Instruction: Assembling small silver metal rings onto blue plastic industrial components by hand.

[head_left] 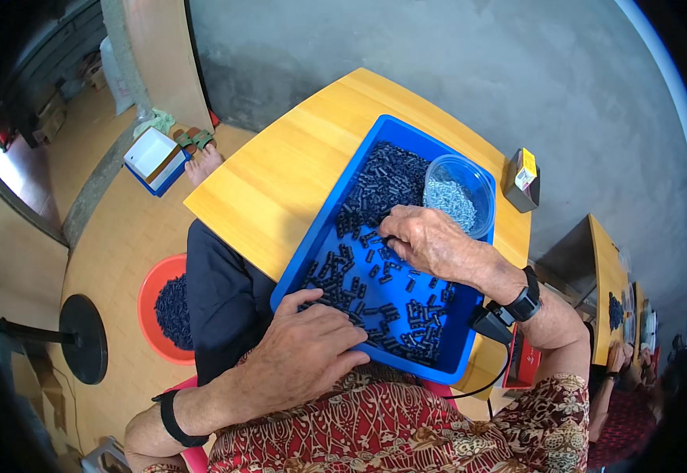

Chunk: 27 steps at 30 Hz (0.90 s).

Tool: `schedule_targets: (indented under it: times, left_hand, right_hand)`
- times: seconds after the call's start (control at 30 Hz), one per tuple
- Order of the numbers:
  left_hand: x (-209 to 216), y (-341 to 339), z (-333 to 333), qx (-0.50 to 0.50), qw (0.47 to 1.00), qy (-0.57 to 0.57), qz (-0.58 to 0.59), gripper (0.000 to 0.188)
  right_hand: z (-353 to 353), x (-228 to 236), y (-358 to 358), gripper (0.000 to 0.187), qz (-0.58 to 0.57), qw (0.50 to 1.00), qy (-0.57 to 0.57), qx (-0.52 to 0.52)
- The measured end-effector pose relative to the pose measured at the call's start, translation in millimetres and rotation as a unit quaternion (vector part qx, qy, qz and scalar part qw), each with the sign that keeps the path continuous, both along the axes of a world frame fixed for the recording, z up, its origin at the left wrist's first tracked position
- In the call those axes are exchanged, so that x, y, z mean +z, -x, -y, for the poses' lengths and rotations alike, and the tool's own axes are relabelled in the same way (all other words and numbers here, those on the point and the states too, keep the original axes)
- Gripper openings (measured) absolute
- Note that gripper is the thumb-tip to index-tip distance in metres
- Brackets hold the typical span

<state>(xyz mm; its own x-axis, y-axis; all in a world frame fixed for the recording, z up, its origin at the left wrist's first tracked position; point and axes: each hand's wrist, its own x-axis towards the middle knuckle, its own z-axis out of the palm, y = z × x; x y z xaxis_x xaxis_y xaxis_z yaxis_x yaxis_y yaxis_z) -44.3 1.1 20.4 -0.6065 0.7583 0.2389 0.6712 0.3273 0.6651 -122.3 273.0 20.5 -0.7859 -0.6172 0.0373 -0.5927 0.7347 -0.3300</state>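
Observation:
A blue tray (287,285) lies tilted across the table, its near end at my lap. Small black cylindrical pieces (387,177) are heaped at its far end, and more lie scattered nearer me. A clear round tub (488,225) of small silvery metal parts (447,201) stands inside at the right. My right hand (438,243) is over the tray's middle, fingers curled down and together among the black pieces. Whatever is between its fingertips is hidden. My left hand (312,355) rests over the near left edge, fingers loosely apart beside the scattered pieces.
The wooden table (269,177) carries a small grey box (521,189) at its right edge. An orange-red basin (148,315) of dark pieces sits on the floor at left, near a black round base (83,339). Another person's hand (618,356) shows at a far-right table.

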Motion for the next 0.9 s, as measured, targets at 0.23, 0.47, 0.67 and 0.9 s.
schedule_targets:
  times: [0.23, 0.47, 0.67, 0.9]
  left_hand:
    - [-0.5, -2.1, -0.9, 0.003, 1.0, -0.016, -0.003, 0.02]
    - [0.1, -0.3, -0.2, -0.003, 1.0, -0.025, 0.003, 0.02]
    - [-0.5, -0.5, 1.2, -0.006, 1.0, -0.022, 0.009, 0.019]
    - [0.6, -0.1, 1.8, -0.009, 1.0, -0.016, 0.013, 0.019]
  right_hand:
    - [0.2, 1.7, 0.1, 0.012, 0.002, 0.999, -0.04, 0.005]
    - [9.3, -1.9, 2.9, 0.013, 0.021, 0.998, -0.051, 0.025]
    - [3.4, 7.3, 1.0, 0.013, 0.004, 1.0, -0.019, 0.005]
    - [2.3, 8.1, -1.2, 0.014, 0.052, 0.998, -0.023, 0.002]
